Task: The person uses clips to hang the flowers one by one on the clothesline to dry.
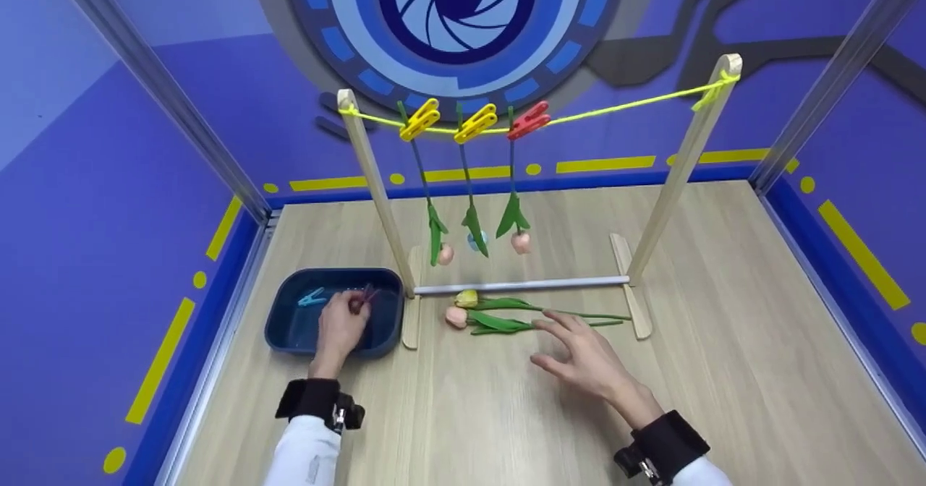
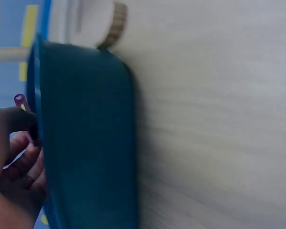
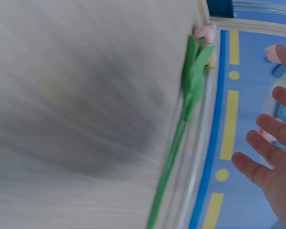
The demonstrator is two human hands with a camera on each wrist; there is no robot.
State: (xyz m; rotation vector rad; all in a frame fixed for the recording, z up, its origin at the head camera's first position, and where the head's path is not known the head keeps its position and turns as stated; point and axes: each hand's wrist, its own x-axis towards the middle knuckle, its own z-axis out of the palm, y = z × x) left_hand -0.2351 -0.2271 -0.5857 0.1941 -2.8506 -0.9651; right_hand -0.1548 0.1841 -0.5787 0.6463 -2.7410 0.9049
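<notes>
My left hand [image 1: 341, 325] reaches into the dark blue basin [image 1: 278, 334] and pinches a dark pinkish clothespin [image 2: 20, 101] between thumb and fingers. Left of that hand, a light blue clothespin [image 1: 312, 298] lies in the basin. My right hand [image 1: 587, 359], fingers spread, hovers just in front of two artificial tulips lying on the table: a yellow tulip [image 1: 467, 299] and a pink tulip [image 1: 456, 317]. In the right wrist view the pink tulip's green leaves [image 3: 195, 76] show apart from the fingers.
A wooden rack carries a yellow cord [image 1: 622, 108]. Two yellow clothespins [image 1: 420, 119] and a red clothespin [image 1: 529, 120] hold three tulips upside down on it. A grey rod [image 1: 521, 285] joins the posts low down. Blue panels [image 1: 108, 218] border the table [image 1: 492, 414].
</notes>
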